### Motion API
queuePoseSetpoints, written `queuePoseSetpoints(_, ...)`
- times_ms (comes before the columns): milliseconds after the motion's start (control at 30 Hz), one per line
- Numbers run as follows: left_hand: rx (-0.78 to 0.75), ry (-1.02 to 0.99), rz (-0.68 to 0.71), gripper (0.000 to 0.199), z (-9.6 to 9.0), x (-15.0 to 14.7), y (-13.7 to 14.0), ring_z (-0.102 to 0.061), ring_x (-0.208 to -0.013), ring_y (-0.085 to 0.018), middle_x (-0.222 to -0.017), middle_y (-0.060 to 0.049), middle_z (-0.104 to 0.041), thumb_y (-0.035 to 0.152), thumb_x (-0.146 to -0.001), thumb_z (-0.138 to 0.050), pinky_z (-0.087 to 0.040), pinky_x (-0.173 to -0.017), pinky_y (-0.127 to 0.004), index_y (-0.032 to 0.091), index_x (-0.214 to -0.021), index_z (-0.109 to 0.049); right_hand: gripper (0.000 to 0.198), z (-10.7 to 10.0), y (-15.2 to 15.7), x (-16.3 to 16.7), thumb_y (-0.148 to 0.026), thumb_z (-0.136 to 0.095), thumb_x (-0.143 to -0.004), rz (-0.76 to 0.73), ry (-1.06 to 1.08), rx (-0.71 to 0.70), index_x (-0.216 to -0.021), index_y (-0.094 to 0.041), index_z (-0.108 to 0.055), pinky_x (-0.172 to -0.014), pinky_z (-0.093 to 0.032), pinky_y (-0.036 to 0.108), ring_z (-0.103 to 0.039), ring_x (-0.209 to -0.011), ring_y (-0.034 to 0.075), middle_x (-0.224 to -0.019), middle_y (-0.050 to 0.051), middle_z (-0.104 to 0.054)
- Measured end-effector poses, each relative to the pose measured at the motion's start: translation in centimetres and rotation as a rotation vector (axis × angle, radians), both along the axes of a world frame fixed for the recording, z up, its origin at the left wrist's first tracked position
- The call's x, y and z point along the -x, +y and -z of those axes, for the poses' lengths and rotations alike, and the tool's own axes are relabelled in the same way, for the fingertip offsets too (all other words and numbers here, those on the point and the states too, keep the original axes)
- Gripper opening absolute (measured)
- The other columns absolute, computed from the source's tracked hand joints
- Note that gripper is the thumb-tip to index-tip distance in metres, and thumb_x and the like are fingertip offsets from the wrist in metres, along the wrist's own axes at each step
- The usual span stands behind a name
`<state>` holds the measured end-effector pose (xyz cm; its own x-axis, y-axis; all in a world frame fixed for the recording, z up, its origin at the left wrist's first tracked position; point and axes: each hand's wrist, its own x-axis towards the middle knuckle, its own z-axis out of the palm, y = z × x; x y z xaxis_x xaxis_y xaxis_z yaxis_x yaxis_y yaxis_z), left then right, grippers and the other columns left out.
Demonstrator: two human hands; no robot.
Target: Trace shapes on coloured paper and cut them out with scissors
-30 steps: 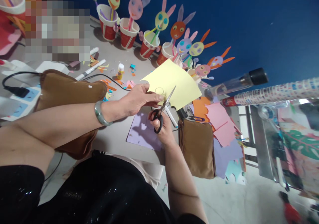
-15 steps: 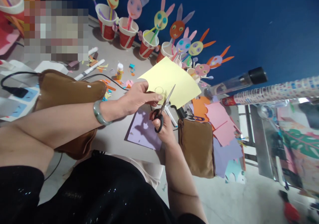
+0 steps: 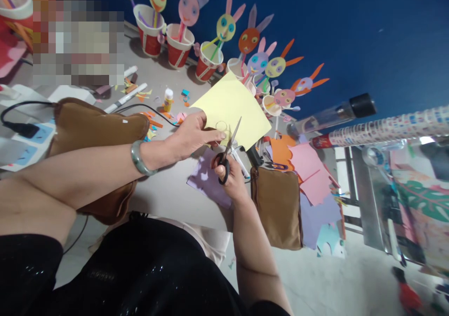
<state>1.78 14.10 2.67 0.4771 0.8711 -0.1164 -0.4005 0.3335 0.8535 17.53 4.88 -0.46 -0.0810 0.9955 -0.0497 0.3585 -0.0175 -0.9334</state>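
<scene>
My left hand (image 3: 196, 133) pinches the near edge of a sheet of yellow paper (image 3: 242, 100), thumb on top. A small circle is drawn on the sheet just beyond my thumb. My right hand (image 3: 231, 178) is closed around the black handles of a pair of scissors (image 3: 231, 143). Their blades are parted, pointing up and away at the paper's near edge beside the circle. Whether paper lies between the blades I cannot tell. Below my hands a sheet of purple paper (image 3: 208, 180) lies on the table, partly covered by my right hand.
Red and white cups (image 3: 179, 49) with paper rabbit faces line the wall. A glue stick (image 3: 168, 99) stands among paper scraps. Brown cushions (image 3: 277, 208) flank my hands. Orange sheets (image 3: 282, 152) and pink sheets (image 3: 308, 171) lie at the right, below a patterned roll (image 3: 379, 128).
The yellow paper has turned and shifted slightly left. The scissors have moved a little left with it. The purple sheet appears shifted right, with less of it showing.
</scene>
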Motion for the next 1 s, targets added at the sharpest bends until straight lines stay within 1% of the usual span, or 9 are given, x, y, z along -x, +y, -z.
queuePoseSetpoints(233, 0.028, 0.049, -0.004, 0.024, -0.67, 0.05, -0.04, -0.056, -0.057, -0.006, -0.067, 0.005, -0.062, 0.005, -0.065, -0.077, -0.046, -0.054, -0.020, 0.014, -0.077, -0.057, 0.067, 0.11, 0.12, -0.04, -0.089, -0.058, -0.077, -0.008, 0.002, -0.013, -0.075, -0.022, -0.053, -0.061, -0.041, 0.031, -0.048, -0.066, 0.016, -0.071, 0.001, -0.055)
queuePoseSetpoints(400, 0.032, 0.052, -0.013, 0.022, -0.86, 0.01, -0.03, -0.056, -0.056, -0.005, -0.066, 0.006, -0.061, 0.004, -0.065, -0.074, -0.045, -0.053, -0.018, 0.014, -0.076, -0.058, 0.069, 0.31, 0.12, -0.22, -0.090, -0.056, -0.076, -0.013, -0.005, -0.014, -0.073, -0.022, -0.053, -0.061, -0.042, 0.031, -0.049, -0.067, 0.016, -0.071, 0.001, -0.057)
queuePoseSetpoints(533, 0.040, 0.037, -0.009, 0.022, -0.73, -0.02, 0.04, -0.056, -0.056, -0.006, -0.067, 0.005, -0.063, 0.004, -0.065, -0.074, -0.046, -0.053, -0.019, 0.013, -0.078, -0.060, 0.067, 0.37, 0.09, -0.34, -0.089, -0.057, -0.077, -0.021, -0.001, -0.024, -0.075, -0.022, -0.055, -0.061, -0.043, 0.032, -0.050, -0.067, 0.017, -0.071, 0.001, -0.057)
queuePoseSetpoints(667, 0.029, 0.050, -0.010, 0.022, -0.58, 0.02, 0.04, -0.059, -0.059, -0.007, -0.070, 0.004, -0.065, 0.005, -0.066, -0.075, -0.050, -0.057, -0.021, 0.012, -0.082, -0.062, 0.064, 0.47, 0.02, -0.46, -0.086, -0.057, -0.081, -0.029, -0.008, -0.044, -0.077, -0.022, -0.057, -0.061, -0.045, 0.034, -0.050, -0.066, 0.017, -0.072, 0.002, -0.058)
queuePoseSetpoints(767, 0.019, 0.055, -0.013, 0.022, -0.51, 0.06, 0.02, -0.058, -0.060, -0.007, -0.071, 0.004, -0.065, 0.005, -0.066, -0.074, -0.049, -0.057, -0.021, 0.013, -0.082, -0.062, 0.063, 0.56, 0.00, -0.53, -0.085, -0.056, -0.082, -0.027, -0.013, -0.067, -0.076, -0.022, -0.057, -0.062, -0.045, 0.035, -0.050, -0.066, 0.017, -0.073, 0.002, -0.058)
queuePoseSetpoints(900, 0.007, 0.066, -0.003, 0.023, -0.48, 0.16, 0.03, -0.059, -0.062, -0.008, -0.073, 0.003, -0.065, 0.007, -0.067, -0.075, -0.051, -0.060, -0.021, 0.013, -0.084, -0.062, 0.063, 0.44, -0.02, -0.53, -0.085, -0.056, -0.082, -0.030, -0.021, -0.056, -0.076, -0.022, -0.056, -0.063, -0.045, 0.035, -0.050, -0.066, 0.017, -0.073, 0.002, -0.058)
queuePoseSetpoints(1000, -0.016, 0.059, 0.011, 0.024, -0.42, 0.22, 0.11, -0.060, -0.065, -0.009, -0.074, 0.002, -0.066, 0.009, -0.066, -0.076, -0.052, -0.061, -0.022, 0.013, -0.085, -0.062, 0.065, 0.24, -0.01, -0.48, -0.087, -0.057, -0.080, -0.026, -0.018, -0.039, -0.074, -0.023, -0.055, -0.063, -0.044, 0.034, -0.050, -0.065, 0.017, -0.071, 0.001, -0.057)
